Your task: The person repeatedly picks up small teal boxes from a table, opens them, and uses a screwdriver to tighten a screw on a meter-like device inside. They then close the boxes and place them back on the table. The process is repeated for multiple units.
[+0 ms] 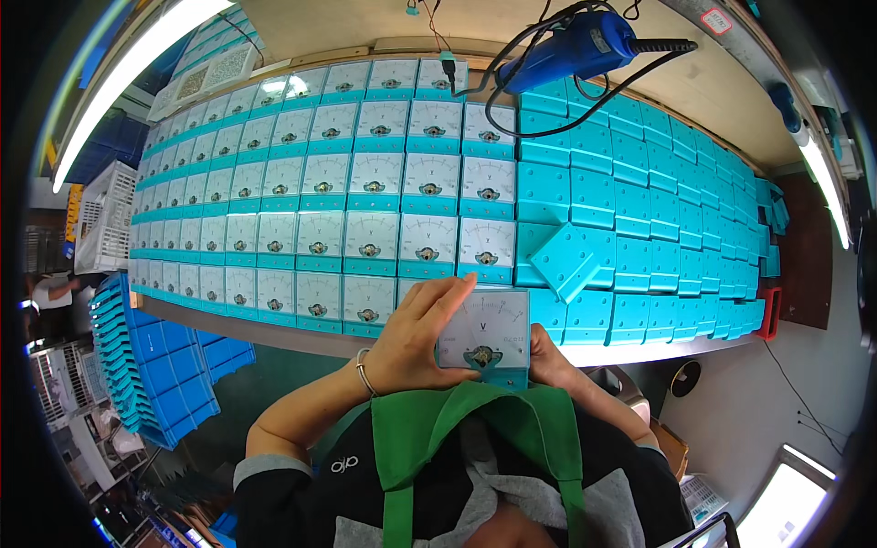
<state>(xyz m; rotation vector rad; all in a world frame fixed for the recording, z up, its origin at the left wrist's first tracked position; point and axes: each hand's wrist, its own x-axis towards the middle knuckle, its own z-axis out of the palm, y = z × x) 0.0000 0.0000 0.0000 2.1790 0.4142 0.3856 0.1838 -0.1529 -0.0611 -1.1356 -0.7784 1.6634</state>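
Close to my chest, at the table's near edge, I hold a square panel meter [482, 321] with a pale dial face and a turquoise lower edge. Its dial faces up, and the round brass-coloured part low on it is exposed. My left hand [406, 331] grips its left side, fingers along the upper left and thumb under the lower edge. My right hand [548, 358] closes on the right side; part of its fingers is hidden behind the meter. Just beyond lie rows of similar meters [368, 233].
Turquoise plastic covers [630, 260] fill the table's right half, with one cover [565, 262] lying askew on top. A blue power tool [575, 50] with looped black cable hangs over the far side. Blue crates [174, 365] stand at left, and a white crate [105, 219] behind them.
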